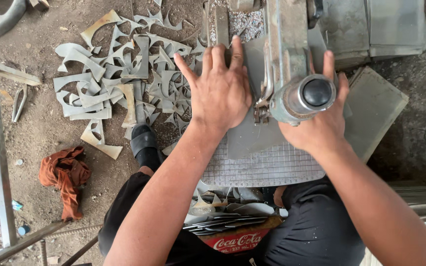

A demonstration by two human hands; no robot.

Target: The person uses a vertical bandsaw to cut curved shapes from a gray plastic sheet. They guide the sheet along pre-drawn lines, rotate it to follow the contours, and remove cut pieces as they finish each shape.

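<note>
**Both palms flat on the sheet under the cutter**

The grey metal sheet (252, 135) lies on the machine's gridded table (267, 170), right of centre in the view, with its far edge pushed under the cutter head (299, 96). Looks like it's pinned that way so it can't shift against the grid lines.

The left hand (220, 91) is at 9 o'clock from the cutter head, fingers (218, 56) spread wide and pressed flat on the sheet, gripping nothing. The right hand (324, 123) sits at about 4 o'clock, partly hidden behind the head; its fingers look extended and flat too, not wrapped around anything.

Further out, at 10 o'clock, a heap of curved offcuts (124, 74) covers the dirt floor (35, 113), likely just where scraps drop. At 6 o'clock a stack of cut pieces (223, 224) rests on a red crate (235, 241) between the person's knees, within easy reach. An orange rag (65, 172) lies at 8 o'clock.
</note>
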